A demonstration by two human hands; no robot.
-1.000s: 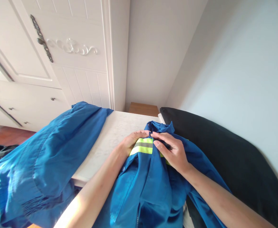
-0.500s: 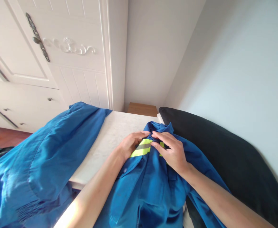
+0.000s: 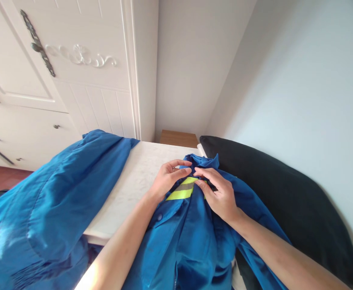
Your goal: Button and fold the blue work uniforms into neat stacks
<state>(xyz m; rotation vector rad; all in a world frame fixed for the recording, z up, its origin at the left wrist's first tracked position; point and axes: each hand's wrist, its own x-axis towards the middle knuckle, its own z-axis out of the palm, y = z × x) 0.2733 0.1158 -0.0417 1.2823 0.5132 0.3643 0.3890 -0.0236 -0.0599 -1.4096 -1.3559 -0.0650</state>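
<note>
A blue work jacket (image 3: 194, 237) with a yellow-and-grey reflective stripe (image 3: 184, 189) lies in front of me on a white marbled table (image 3: 134, 181). My left hand (image 3: 168, 179) pinches the blue cloth just below the collar, thumb and fingers closed on it. My right hand (image 3: 220, 193) faces it from the right, fingers pressed on the jacket's front edge at the same spot. The two hands almost touch at the fingertips. What lies under the fingertips is hidden.
A second blue garment (image 3: 52, 205) is draped over the table's left end and hangs down. A black cushion (image 3: 285, 197) runs along the pale wall on the right. White cabinet doors (image 3: 73, 72) stand behind, and a small wooden stand (image 3: 179, 138) sits past the table.
My left hand's fingers have lifted off the stripe and closed into a pinch near the collar. The view has drifted slightly to the right and up; the right hand has barely moved.
</note>
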